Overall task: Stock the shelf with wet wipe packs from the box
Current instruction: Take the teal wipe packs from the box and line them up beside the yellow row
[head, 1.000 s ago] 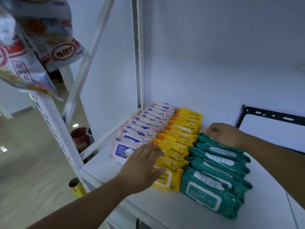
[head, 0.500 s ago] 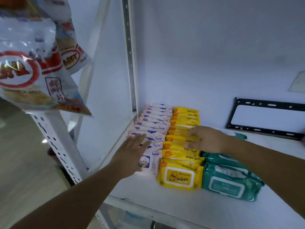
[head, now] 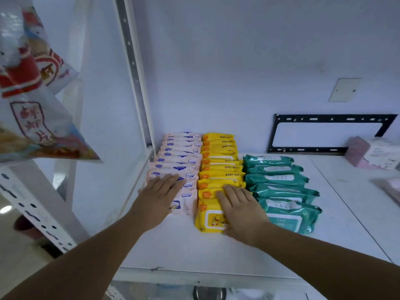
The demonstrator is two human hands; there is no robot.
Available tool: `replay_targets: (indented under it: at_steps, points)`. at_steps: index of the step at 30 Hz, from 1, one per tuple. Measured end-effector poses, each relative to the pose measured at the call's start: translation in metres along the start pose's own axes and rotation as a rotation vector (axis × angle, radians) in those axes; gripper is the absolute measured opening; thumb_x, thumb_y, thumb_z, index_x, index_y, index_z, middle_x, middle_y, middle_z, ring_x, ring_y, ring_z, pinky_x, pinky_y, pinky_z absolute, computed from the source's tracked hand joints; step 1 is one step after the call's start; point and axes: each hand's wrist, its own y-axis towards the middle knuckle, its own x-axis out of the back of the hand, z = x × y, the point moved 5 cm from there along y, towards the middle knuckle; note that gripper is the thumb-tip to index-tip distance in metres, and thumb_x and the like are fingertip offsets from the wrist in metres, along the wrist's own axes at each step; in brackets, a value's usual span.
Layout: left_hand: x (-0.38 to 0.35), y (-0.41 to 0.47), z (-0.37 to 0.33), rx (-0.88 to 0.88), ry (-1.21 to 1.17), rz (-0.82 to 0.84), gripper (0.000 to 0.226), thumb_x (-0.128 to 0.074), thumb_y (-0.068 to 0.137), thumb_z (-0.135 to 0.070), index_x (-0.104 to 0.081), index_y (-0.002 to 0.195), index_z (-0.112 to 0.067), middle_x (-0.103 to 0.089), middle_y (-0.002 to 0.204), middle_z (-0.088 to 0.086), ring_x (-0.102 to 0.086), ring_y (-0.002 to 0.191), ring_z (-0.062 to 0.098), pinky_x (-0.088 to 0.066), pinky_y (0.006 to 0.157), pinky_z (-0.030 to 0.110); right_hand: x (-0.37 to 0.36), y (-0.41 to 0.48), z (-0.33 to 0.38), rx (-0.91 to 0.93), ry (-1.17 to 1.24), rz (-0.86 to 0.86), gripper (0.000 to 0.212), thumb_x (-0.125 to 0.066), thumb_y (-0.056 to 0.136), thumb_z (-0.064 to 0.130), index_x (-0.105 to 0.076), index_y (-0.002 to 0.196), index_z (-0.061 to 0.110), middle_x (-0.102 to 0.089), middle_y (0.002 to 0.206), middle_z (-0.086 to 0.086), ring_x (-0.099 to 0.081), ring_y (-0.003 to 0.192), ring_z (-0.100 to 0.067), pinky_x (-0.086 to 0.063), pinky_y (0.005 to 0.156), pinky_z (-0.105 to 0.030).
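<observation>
The left hand (head: pixel 160 197) lies flat, palm down, fingers straight. The right hand (head: pixel 243 213) lies flat the same way.

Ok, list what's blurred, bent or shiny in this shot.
Head view: the snack bags at upper left are smeared and out of focus; the yellow packs are sharp enough to read BABY WIPES; the shelf upright leans, probably from wide-angle distortion; the green packs carry small glints; light is dim, bluish and flat.
</observation>
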Motion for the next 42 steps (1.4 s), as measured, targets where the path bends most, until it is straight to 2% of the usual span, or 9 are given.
replay_targets:
  at_steps: [13, 19, 24, 26, 29, 32, 36, 39, 42]
  points:
    - [-0.002, -0.008, 0.003, 0.013, -0.041, 0.022, 0.104, -0.086, 0.069, -0.041, -0.029, 0.153, -0.021, -0.038, 0.158, 0.005, -0.04, 0.144, 0.027, -0.038, 0.115, 0.049, -0.006, 0.04, -0.013, -0.124, 0.008, 0.015, 0.097, -0.069, 0.086, 0.05, -0.011, 0.158, 0.021, -0.012, 0.167, -0.012, -0.01, 0.155, -0.032, -0.003, 0.125, -0.049]
    - [0.002, -0.01, 0.005, 0.011, -0.061, 0.021, 0.097, -0.082, 0.072, -0.037, -0.028, 0.151, -0.025, -0.037, 0.159, 0.001, -0.039, 0.145, 0.025, -0.036, 0.117, 0.048, -0.004, 0.033, -0.012, -0.194, -0.022, 0.049, 0.076, -0.05, 0.1, 0.033, -0.004, 0.158, 0.019, -0.005, 0.168, -0.015, -0.005, 0.155, -0.037, -0.001, 0.125, -0.054]
    - [0.006, -0.01, 0.002, 0.046, -0.065, 0.02, 0.09, -0.067, 0.076, -0.049, -0.03, 0.153, -0.023, -0.035, 0.16, 0.003, -0.034, 0.147, 0.025, -0.032, 0.119, 0.048, 0.001, 0.022, -0.015, -0.167, -0.032, 0.074, 0.078, -0.044, 0.101, 0.031, 0.004, 0.16, 0.015, 0.002, 0.169, -0.015, 0.002, 0.156, -0.034, 0.004, 0.125, -0.054]
    - [0.005, -0.011, 0.001, 0.061, -0.088, 0.017, 0.091, -0.062, 0.076, -0.052, -0.028, 0.155, -0.022, -0.033, 0.161, 0.003, -0.031, 0.149, 0.025, -0.028, 0.121, 0.048, 0.005, 0.011, -0.023, -0.15, 0.017, 0.054, 0.085, -0.052, 0.096, 0.035, 0.001, 0.16, 0.016, -0.001, 0.169, -0.012, 0.001, 0.156, -0.03, 0.005, 0.126, -0.052]
    - [0.008, -0.014, -0.002, 0.095, -0.141, -0.03, 0.091, -0.054, 0.079, -0.06, -0.028, 0.156, -0.02, -0.031, 0.162, 0.002, -0.029, 0.15, 0.023, -0.025, 0.122, 0.047, 0.011, -0.018, -0.041, -0.092, 0.076, 0.008, 0.094, -0.055, 0.09, 0.06, -0.005, 0.16, 0.021, -0.006, 0.169, -0.007, -0.004, 0.157, -0.026, 0.005, 0.126, -0.046]
    - [0.025, -0.011, -0.018, 0.118, -0.219, -0.149, 0.083, -0.051, 0.082, -0.063, -0.038, 0.15, -0.018, -0.043, 0.152, 0.003, -0.041, 0.14, 0.025, -0.034, 0.115, 0.045, 0.014, -0.056, -0.072, -0.106, 0.04, 0.025, 0.111, -0.058, 0.08, 0.074, -0.003, 0.161, 0.022, -0.007, 0.169, -0.005, -0.005, 0.156, -0.024, 0.003, 0.126, -0.044]
    - [0.057, 0.014, -0.077, -0.013, -0.311, -0.243, 0.072, -0.055, 0.084, -0.066, -0.048, 0.141, -0.023, -0.05, 0.14, -0.001, -0.047, 0.129, 0.021, -0.038, 0.11, 0.04, 0.007, -0.1, -0.12, -0.204, 0.014, 0.043, 0.116, -0.053, 0.072, 0.085, -0.008, 0.16, 0.022, -0.016, 0.167, -0.004, -0.012, 0.155, -0.023, -0.003, 0.125, -0.042]
    - [0.069, 0.037, -0.134, -0.128, -0.334, -0.207, 0.076, -0.053, 0.083, -0.071, -0.045, 0.142, -0.025, -0.045, 0.145, -0.002, -0.044, 0.133, 0.021, -0.032, 0.113, 0.041, 0.001, -0.114, -0.144, -0.234, 0.045, 0.062, 0.116, -0.046, 0.069, 0.091, -0.012, 0.159, 0.024, -0.019, 0.166, 0.0, -0.016, 0.153, -0.021, -0.008, 0.125, -0.039]
    - [0.07, 0.059, -0.191, -0.216, -0.317, -0.146, 0.086, -0.051, 0.082, -0.072, -0.035, 0.15, -0.022, -0.034, 0.155, 0.001, -0.032, 0.143, 0.023, -0.025, 0.121, 0.042, 0.008, -0.108, -0.167, -0.257, 0.23, -0.009, 0.107, -0.039, 0.073, 0.092, -0.02, 0.156, 0.027, -0.027, 0.162, 0.003, -0.025, 0.148, -0.018, -0.021, 0.123, -0.037]
